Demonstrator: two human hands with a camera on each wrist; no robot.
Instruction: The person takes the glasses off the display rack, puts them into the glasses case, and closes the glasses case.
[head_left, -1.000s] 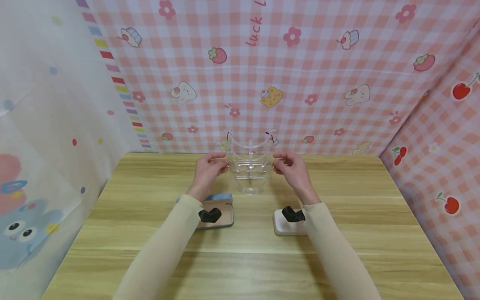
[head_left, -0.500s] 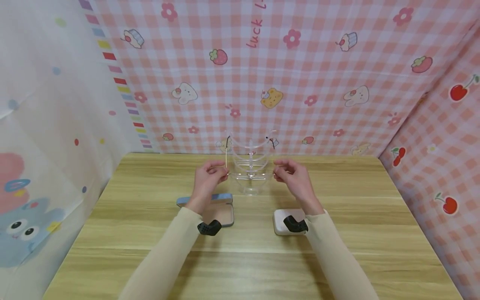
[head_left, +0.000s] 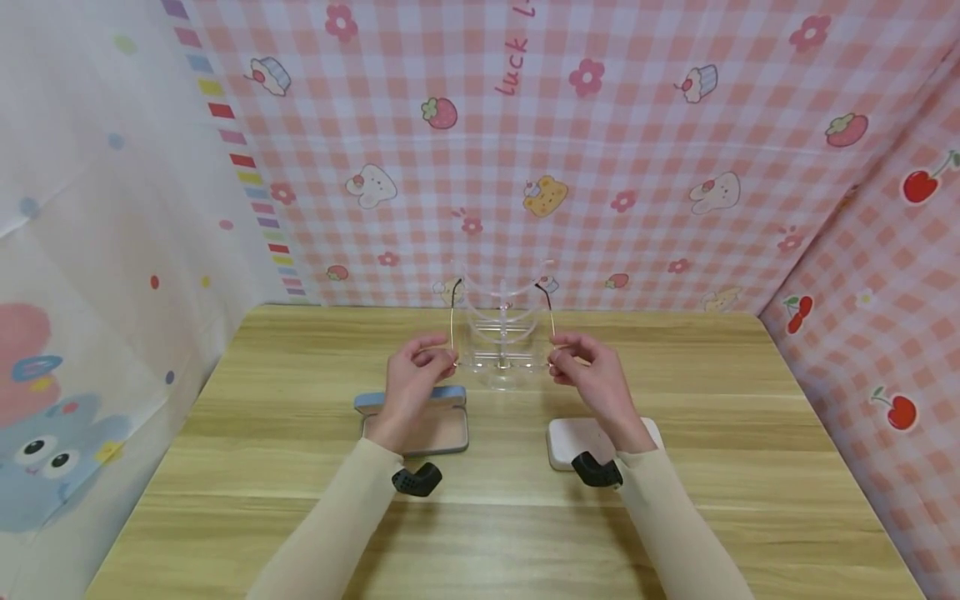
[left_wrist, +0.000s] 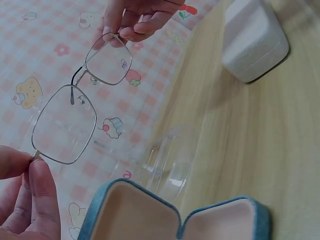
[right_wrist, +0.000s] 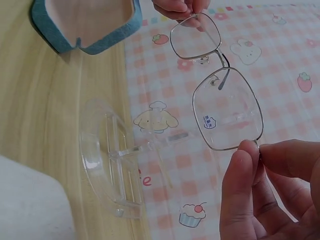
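Wire-framed eyeglasses [left_wrist: 65, 125] with clear lenses and dark temple tips are held up between both hands. My left hand [head_left: 415, 379] pinches one hinge corner of the frame between thumb and fingers. At the opposite corner, my right hand [head_left: 596, 375] pinches the other hinge. In the head view the temples point away, spread apart. A small blue mark sits on one lens [right_wrist: 227, 110] in the right wrist view. Just behind the glasses stands a clear tiered display stand [head_left: 504, 333]; whether the glasses touch it cannot be told.
An open blue glasses case [head_left: 452, 393] with a pale lining lies below my left wrist. Beneath the right wrist is a closed white case [head_left: 570, 437]. The wooden table [head_left: 735, 467] meets a pink checked cloth [head_left: 645, 150] at the back.
Both hands have drawn back toward the person, bringing the eyeglasses with them. The temples show more fully, now in front of the stand. Both cases stay in place.
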